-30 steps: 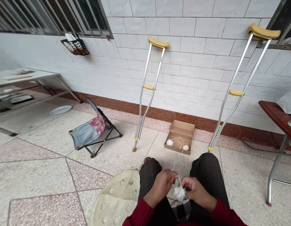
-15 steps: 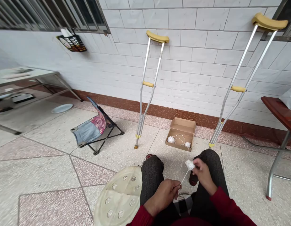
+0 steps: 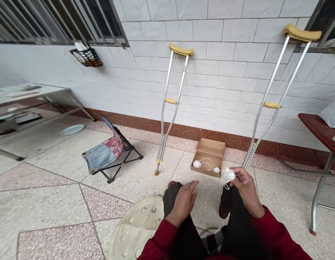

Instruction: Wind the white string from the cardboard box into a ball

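Observation:
Between the fingers of my right hand (image 3: 245, 186) is a small ball of white string (image 3: 229, 174), held above my right knee. A short loop of string dangles beneath it. My left hand (image 3: 184, 199) is over my left knee, fingers stretched out, holding nothing that I can see. On the floor beyond my knees lies an open cardboard box (image 3: 207, 172). Inside it are a larger white string ball (image 3: 197, 164) on the left and a smaller string ball (image 3: 216, 170) on the right, with loose string curling between them.
Two crutches, a left one (image 3: 170, 101) and a right one (image 3: 271, 105), lean on the tiled wall. A folding chair (image 3: 102, 155) stands left. A round cream mat or lid with holes (image 3: 134, 229) lies beside my left leg. At right is a red-brown table (image 3: 316, 130).
My left hand has let go of the string and opened, shifting up and left. My right hand has lifted the string ball up and to the right. The view has tilted slightly upward.

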The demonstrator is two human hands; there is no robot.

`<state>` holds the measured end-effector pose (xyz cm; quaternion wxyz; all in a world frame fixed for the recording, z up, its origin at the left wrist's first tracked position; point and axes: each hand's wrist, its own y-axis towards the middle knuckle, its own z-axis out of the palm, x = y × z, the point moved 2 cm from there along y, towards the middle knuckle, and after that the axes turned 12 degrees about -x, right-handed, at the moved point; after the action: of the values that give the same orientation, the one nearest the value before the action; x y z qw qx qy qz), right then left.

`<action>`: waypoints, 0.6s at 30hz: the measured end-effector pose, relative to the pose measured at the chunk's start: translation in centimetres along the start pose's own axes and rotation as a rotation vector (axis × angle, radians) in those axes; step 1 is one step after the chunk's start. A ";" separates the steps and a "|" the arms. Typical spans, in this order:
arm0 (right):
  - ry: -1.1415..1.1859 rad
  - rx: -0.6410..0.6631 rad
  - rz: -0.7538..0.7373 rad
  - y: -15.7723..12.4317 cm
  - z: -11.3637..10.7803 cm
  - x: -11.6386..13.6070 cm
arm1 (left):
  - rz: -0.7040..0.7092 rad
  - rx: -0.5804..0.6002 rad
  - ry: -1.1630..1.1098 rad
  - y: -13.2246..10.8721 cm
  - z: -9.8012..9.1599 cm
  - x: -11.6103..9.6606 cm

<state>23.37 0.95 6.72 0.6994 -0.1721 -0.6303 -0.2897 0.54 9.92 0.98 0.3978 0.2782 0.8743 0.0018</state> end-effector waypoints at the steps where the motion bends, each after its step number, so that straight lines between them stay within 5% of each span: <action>1: -0.021 0.065 0.024 -0.8 0.8 -0.2 | -0.006 -0.042 -0.086 0.7 -0.4 -1.0; 4: -0.098 0.197 0.033 -2.9 2.8 -0.6 | -0.030 0.053 -0.517 1.7 -0.2 -4.9; 9: -0.216 0.132 -0.034 -2.5 2.9 -0.9 | -0.227 0.264 -0.934 -0.8 2.6 -7.9; 13: -0.394 0.123 -0.108 -1.4 2.0 -4.0 | -0.275 0.330 -0.744 -3.9 3.8 -6.2; 18: -0.624 0.247 -0.133 -3.7 1.4 -9.8 | 0.021 0.320 -0.126 -4.2 1.3 -3.9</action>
<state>19.63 0.74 -3.14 0.4680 -0.1250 -0.8541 -0.1892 1.45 4.19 1.89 0.4024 0.3466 0.8338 -0.1507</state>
